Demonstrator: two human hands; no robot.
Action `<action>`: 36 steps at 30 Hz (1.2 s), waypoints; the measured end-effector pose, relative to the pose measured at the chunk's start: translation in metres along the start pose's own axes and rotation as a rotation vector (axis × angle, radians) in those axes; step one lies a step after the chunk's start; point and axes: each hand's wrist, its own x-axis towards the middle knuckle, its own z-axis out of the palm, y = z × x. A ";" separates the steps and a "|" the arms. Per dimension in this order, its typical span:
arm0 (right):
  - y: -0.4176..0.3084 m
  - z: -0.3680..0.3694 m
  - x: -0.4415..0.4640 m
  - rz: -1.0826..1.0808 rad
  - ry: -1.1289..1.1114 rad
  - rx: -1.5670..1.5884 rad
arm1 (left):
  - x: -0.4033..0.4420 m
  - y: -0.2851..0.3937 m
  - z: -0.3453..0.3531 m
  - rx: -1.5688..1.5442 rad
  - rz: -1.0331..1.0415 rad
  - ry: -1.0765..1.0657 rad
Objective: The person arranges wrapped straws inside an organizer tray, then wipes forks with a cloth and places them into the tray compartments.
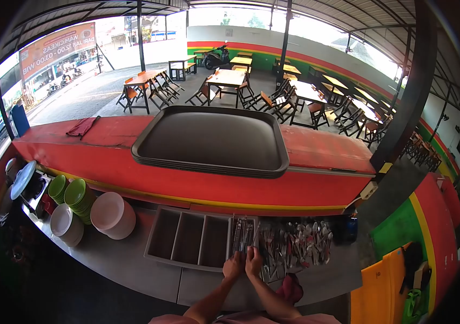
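Note:
My left hand (232, 265) is closed at the near end of the cutlery tray's rightmost compartment, around the ends of some metal cutlery (238, 233). Close beside it, my right hand (252, 261) is closed too, with a thin silver utensil (257, 236) pointing away from its fingers. Which kind of utensil each hand has is too small to tell. The grey cutlery tray (176, 237) has long compartments side by side. Right of my hands lies a loose pile of forks and spoons (300, 243), some with reddish handles. A dark red cloth (290, 289) lies near my right forearm.
Stacked dark serving trays (211, 135) rest on the red ledge (322, 148) ahead, with a red cloth (83, 127) to their left. White plates (113, 213), white bowls (66, 222) and green bowls (77, 195) stand left on the metal counter (149, 275). A dark container (345, 229) stands right.

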 end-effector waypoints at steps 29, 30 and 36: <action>-0.006 0.002 -0.008 -0.112 0.030 -0.156 | -0.003 -0.004 -0.002 -0.116 0.119 0.073; -0.006 0.002 -0.008 -0.102 0.020 -0.159 | -0.002 -0.006 -0.002 -0.121 0.134 0.081; -0.002 0.005 -0.008 -0.135 0.085 -0.193 | -0.005 -0.002 -0.007 -0.122 0.201 0.119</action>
